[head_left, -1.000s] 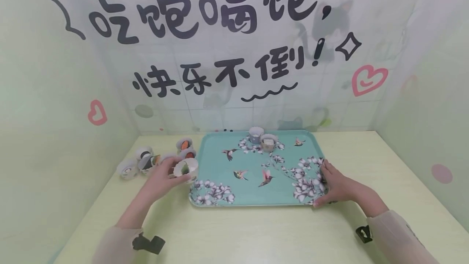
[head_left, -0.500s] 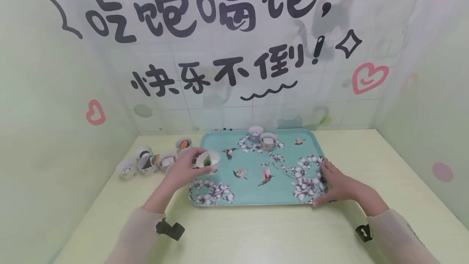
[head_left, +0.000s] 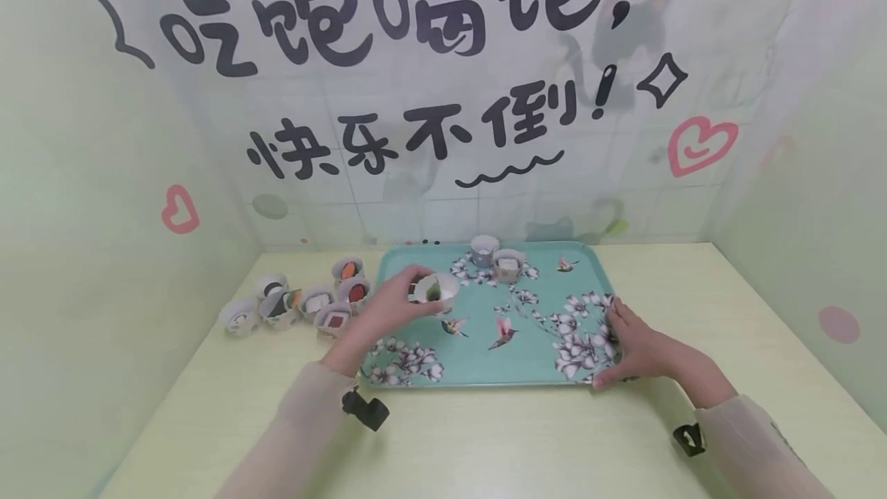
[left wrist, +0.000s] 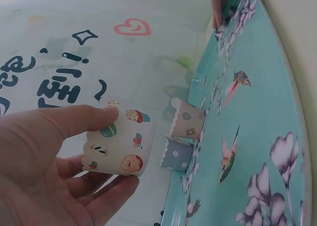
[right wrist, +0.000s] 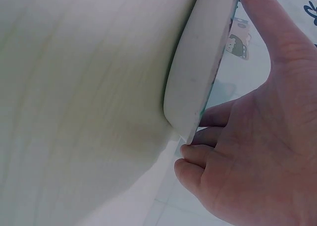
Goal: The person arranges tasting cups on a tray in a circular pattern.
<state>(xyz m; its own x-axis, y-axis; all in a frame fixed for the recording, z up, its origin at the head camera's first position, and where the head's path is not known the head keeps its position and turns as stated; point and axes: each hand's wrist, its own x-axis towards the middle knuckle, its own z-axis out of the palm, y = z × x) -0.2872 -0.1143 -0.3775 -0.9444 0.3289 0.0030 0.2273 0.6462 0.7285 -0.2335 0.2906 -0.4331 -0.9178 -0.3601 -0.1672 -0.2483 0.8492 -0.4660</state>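
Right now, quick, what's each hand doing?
Left hand: closed, holding a patterned cup.
Right hand: closed, gripping the tray at its near right corner.

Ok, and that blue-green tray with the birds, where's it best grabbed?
I'd grip the tray by its raised rim at the two short ends, coming from left and right. In the right wrist view its wall slopes outward, which should leave room to reach beneath. Best kept level: two cups stand near its far edge.
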